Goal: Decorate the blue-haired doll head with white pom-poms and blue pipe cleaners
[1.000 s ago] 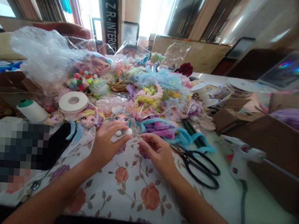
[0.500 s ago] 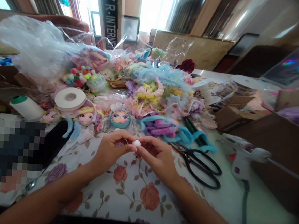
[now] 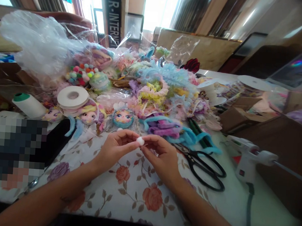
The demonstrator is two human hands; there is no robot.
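A small white pom-pom (image 3: 140, 141) is pinched between the fingertips of both hands, above the floral tablecloth (image 3: 133, 180). My left hand (image 3: 116, 148) grips it from the left, thumb below and fingers curled over. From the right, my right hand (image 3: 160, 156) touches it with thumb and index fingertips, fingers bent. Just beyond the hands lies a doll head with a blue knitted rim (image 3: 123, 117). Black-handled scissors (image 3: 205, 166) rest to the right of my right hand. Blue and purple fuzzy strips (image 3: 163, 126) lie behind it.
A white glue gun (image 3: 250, 157) stands at right beside a cardboard box (image 3: 275, 145). A ribbon spool (image 3: 73, 97) and a thread cone (image 3: 28, 105) are at left. Coloured pom-poms (image 3: 80, 75), lace trim (image 3: 161, 74) and a clear plastic bag (image 3: 39, 46) heap up behind.
The whole view has shifted slightly. Both hands stay together at the pom-pom, and the right thumb has drawn down a little from it.
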